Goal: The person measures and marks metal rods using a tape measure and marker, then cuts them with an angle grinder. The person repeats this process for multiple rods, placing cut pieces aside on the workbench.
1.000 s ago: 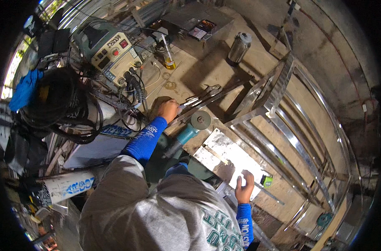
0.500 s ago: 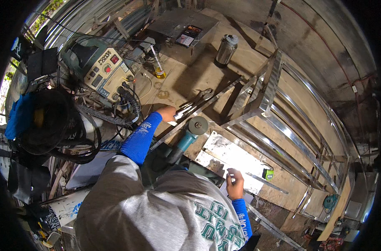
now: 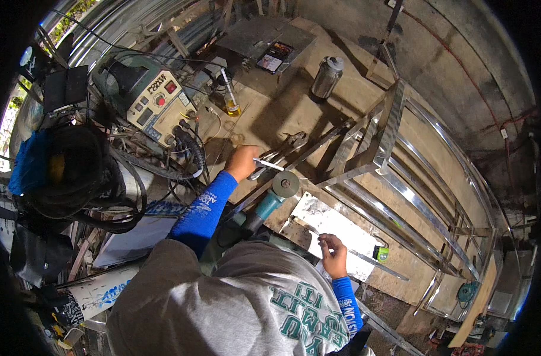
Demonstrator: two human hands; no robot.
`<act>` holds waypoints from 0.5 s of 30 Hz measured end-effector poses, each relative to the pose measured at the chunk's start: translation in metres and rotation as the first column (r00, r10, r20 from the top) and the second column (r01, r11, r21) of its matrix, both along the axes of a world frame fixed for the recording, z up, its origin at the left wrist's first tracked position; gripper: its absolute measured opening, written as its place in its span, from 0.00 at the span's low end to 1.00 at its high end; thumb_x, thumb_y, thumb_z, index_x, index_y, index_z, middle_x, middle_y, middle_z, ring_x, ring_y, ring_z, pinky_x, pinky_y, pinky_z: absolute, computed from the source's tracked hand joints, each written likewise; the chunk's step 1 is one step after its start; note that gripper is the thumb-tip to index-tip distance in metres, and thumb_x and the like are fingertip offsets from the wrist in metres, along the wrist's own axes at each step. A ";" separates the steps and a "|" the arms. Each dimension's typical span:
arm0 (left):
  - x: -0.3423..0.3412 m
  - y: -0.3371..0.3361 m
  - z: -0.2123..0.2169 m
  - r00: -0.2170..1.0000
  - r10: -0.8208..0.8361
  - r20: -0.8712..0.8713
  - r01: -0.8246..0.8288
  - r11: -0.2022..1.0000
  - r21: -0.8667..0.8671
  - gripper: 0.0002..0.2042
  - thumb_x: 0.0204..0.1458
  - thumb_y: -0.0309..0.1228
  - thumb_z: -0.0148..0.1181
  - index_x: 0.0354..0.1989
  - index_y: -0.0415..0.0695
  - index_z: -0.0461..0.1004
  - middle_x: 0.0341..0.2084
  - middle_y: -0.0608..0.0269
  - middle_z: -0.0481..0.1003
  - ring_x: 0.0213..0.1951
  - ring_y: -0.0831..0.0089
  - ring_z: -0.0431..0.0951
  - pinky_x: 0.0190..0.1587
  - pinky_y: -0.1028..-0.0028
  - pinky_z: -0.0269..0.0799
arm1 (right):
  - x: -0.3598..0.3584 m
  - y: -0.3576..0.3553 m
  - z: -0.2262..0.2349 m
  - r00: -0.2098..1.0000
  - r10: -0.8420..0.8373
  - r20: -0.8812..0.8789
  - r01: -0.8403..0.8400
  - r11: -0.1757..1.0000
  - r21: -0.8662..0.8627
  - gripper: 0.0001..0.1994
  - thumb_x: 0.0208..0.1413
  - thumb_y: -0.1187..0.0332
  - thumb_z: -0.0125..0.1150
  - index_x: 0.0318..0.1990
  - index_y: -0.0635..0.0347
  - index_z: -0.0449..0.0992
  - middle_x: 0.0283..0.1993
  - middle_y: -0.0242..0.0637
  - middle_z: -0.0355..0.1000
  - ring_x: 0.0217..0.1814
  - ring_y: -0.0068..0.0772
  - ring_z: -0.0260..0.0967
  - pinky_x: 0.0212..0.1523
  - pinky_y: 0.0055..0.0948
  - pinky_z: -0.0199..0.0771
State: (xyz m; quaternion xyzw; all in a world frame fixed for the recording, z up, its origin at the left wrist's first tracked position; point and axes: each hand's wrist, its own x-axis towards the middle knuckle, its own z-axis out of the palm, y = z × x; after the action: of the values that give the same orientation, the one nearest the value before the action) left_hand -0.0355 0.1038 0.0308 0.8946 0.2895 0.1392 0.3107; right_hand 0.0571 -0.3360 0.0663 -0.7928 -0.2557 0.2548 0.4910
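My left hand (image 3: 241, 162) is closed around a slim white pen (image 3: 270, 164), which points right above the bench. Just below its tip lies a teal angle grinder (image 3: 267, 206) with a round grey disc (image 3: 286, 184) facing up. Pliers-like hand tools (image 3: 291, 142) and a long thin metal bar (image 3: 312, 146) rest beyond that hand. My right hand (image 3: 334, 256) hovers at the near edge of a white plate (image 3: 336, 228), thumb and fingers pinched together. Anything between those fingertips is too small to make out. A green tape measure (image 3: 381, 253) sits at the plate's right end.
A shiny metal frame of tubes (image 3: 395, 190) takes up the bench's right side. A steel bottle (image 3: 327, 79) stands at the back. On the left are a welding machine (image 3: 154, 104), coiled black cables (image 3: 83, 178) and a small bottle of yellow liquid (image 3: 232, 107).
My left hand has lifted slightly, and the pen now shows clearly, pointing right. My right hand has shifted a little, its fingers turned toward the plate. The view has moved slightly.
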 end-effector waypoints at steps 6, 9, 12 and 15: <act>-0.002 -0.010 0.091 1.000 -0.017 0.015 0.015 0.989 0.145 0.04 0.53 0.16 0.57 0.33 0.38 0.74 0.30 0.39 0.78 0.40 0.37 0.80 0.40 0.44 0.73 | 0.006 0.049 0.042 0.995 0.074 -0.061 -0.066 0.990 0.126 0.09 0.69 0.74 0.64 0.52 0.70 0.81 0.43 0.41 0.84 0.43 0.25 0.80 0.46 0.28 0.80; -0.002 -0.040 0.149 0.975 -0.128 0.184 0.092 0.978 0.189 0.03 0.54 0.17 0.57 0.32 0.38 0.73 0.30 0.41 0.77 0.38 0.38 0.79 0.39 0.46 0.73 | 0.003 0.069 0.065 0.890 0.074 -0.449 0.079 0.947 0.312 0.13 0.70 0.71 0.66 0.56 0.71 0.79 0.46 0.42 0.83 0.47 0.27 0.79 0.49 0.30 0.80; -0.011 -0.094 0.192 0.922 -0.235 0.308 0.200 0.969 0.142 0.04 0.53 0.18 0.61 0.35 0.39 0.76 0.32 0.46 0.76 0.37 0.41 0.78 0.38 0.50 0.74 | -0.009 0.092 0.121 0.731 0.161 -0.663 0.191 0.884 0.426 0.23 0.76 0.55 0.57 0.64 0.67 0.74 0.45 0.40 0.80 0.44 0.31 0.78 0.46 0.29 0.79; -0.017 -0.142 0.178 0.809 -0.445 0.384 0.421 0.895 0.150 0.06 0.56 0.21 0.60 0.41 0.41 0.77 0.32 0.50 0.74 0.38 0.45 0.78 0.39 0.50 0.73 | -0.021 0.097 0.125 0.657 0.133 -0.742 0.344 0.823 0.452 0.23 0.77 0.48 0.52 0.56 0.61 0.74 0.36 0.37 0.77 0.33 0.29 0.73 0.33 0.26 0.73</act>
State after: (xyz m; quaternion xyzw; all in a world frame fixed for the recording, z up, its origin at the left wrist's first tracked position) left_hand -0.0530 -0.0382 0.2090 0.8964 0.0027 0.2567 0.3614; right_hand 0.0365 -0.2392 0.1909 -0.4520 -0.0452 0.4402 0.7746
